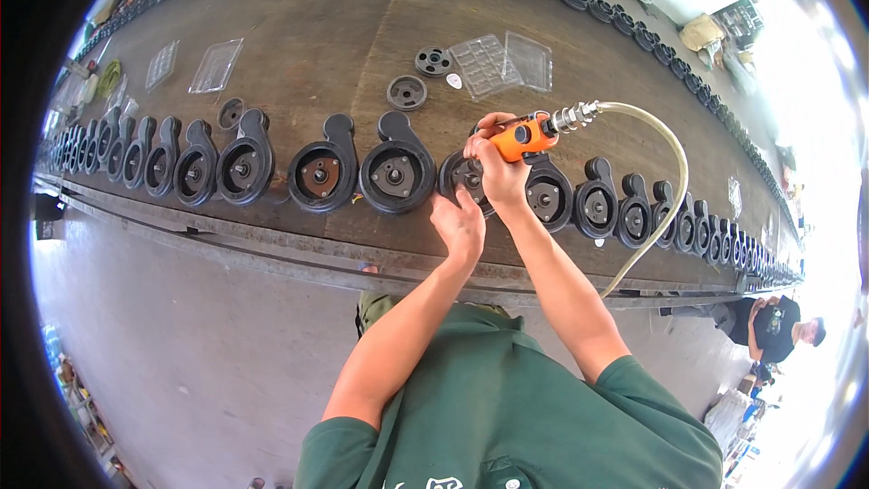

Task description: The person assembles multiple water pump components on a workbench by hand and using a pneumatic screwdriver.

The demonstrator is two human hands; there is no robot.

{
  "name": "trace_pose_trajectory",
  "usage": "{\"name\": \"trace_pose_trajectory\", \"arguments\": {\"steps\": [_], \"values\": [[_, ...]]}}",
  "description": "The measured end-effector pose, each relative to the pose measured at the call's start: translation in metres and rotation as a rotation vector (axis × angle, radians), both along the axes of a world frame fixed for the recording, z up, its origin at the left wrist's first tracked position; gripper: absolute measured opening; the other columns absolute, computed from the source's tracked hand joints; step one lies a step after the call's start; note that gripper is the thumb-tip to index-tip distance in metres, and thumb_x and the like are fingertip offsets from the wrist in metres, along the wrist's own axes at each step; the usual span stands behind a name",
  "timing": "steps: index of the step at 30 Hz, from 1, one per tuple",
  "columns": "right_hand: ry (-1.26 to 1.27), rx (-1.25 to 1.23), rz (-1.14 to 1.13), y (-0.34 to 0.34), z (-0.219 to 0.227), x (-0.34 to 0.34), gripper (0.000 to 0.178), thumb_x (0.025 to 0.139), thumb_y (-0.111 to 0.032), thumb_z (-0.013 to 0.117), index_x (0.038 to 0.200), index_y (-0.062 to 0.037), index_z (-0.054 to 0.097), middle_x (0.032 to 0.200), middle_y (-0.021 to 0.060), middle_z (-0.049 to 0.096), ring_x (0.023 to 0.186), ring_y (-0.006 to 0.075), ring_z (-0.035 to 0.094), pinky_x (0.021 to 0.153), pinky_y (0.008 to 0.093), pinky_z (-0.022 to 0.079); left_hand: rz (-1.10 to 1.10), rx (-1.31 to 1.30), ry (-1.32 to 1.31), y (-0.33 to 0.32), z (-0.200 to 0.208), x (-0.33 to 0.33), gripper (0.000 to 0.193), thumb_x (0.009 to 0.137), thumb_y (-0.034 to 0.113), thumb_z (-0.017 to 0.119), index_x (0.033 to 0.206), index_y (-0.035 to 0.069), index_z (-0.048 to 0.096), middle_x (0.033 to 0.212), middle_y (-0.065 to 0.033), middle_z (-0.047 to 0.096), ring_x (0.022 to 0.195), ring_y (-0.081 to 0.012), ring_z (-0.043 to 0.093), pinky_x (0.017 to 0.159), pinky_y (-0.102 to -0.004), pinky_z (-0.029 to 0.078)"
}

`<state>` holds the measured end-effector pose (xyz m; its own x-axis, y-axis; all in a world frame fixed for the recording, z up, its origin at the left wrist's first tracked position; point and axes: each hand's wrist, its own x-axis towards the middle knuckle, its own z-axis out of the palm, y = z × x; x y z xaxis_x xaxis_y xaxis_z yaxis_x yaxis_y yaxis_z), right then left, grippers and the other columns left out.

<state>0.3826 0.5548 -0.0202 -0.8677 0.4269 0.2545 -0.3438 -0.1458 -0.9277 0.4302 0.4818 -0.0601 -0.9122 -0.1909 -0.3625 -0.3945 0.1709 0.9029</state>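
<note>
My right hand [500, 165] is wrapped round an orange air screwdriver [527, 137], held over a black wheel-like part [450, 178] at the table's near edge. A metal coupling [573, 117] joins the tool to a clear hose. The tool's tip is hidden behind my right hand. Against the lower face of the same part, my left hand [460, 225] has its fingers bent and pressing near the hub. Just left stands another black wheel-like part [396, 177] with a curved neck. To the right, partly behind my right forearm, is a similar one [549, 196].
Rows of black wheel-like parts line the near and far edges of the long table [299, 36]. Loose black discs [406, 92] and clear plastic trays [489, 65] lie mid-table. The hose [681, 172] loops down on the right. A person [775, 326] is at the far right.
</note>
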Motion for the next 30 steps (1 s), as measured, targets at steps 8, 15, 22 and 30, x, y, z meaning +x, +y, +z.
{"name": "trace_pose_trajectory", "arguments": {"steps": [8, 15, 22, 30], "values": [[-0.014, 0.064, 0.042, -0.003, -0.003, 0.001, 0.024, 0.088, 0.005, 0.054, 0.111, -0.0003, 0.049, 0.078, 0.0055, 0.059, 0.072, 0.0157, 0.06, 0.071, 0.0316, 0.052, 0.003, -0.006, 0.074, 0.0, -0.005, 0.0, 0.043, 0.095, 0.02, 0.059, 0.127, -0.008, 0.053, 0.104, -0.0338, 0.068, 0.1, -0.0479, 0.066, 0.087, -0.0475, 0.052], [0.035, 0.004, 0.053, -0.005, -0.009, -0.004, 0.023, 0.082, 0.006, 0.066, 0.103, 0.0003, 0.056, 0.084, 0.0058, 0.062, 0.07, 0.0117, 0.063, 0.061, 0.0271, 0.054, 0.005, 0.038, 0.03, 0.0, -0.005, 0.0, 0.044, 0.095, 0.022, 0.059, 0.124, -0.012, 0.055, 0.109, -0.0344, 0.067, 0.106, -0.0475, 0.065, 0.092, -0.0472, 0.051], [0.011, 0.049, 0.059, -0.007, -0.005, -0.005, 0.024, 0.081, 0.006, 0.067, 0.103, 0.0, 0.057, 0.087, 0.0057, 0.063, 0.072, 0.0114, 0.063, 0.066, 0.0266, 0.054, 0.0, -0.007, -0.016, 0.001, -0.005, 0.0, 0.046, 0.094, 0.022, 0.06, 0.126, -0.01, 0.053, 0.107, -0.034, 0.067, 0.103, -0.0475, 0.066, 0.092, -0.0477, 0.052], [0.033, 0.126, 0.054, -0.009, -0.002, -0.009, 0.024, 0.082, 0.004, 0.066, 0.105, 0.0036, 0.06, 0.083, 0.005, 0.065, 0.071, 0.0098, 0.062, 0.063, 0.0248, 0.051, -0.025, -0.003, -0.053, 0.002, -0.01, -0.002, 0.048, 0.094, 0.022, 0.059, 0.125, -0.015, 0.055, 0.11, -0.0351, 0.066, 0.106, -0.0471, 0.066, 0.093, -0.046, 0.051]]}}
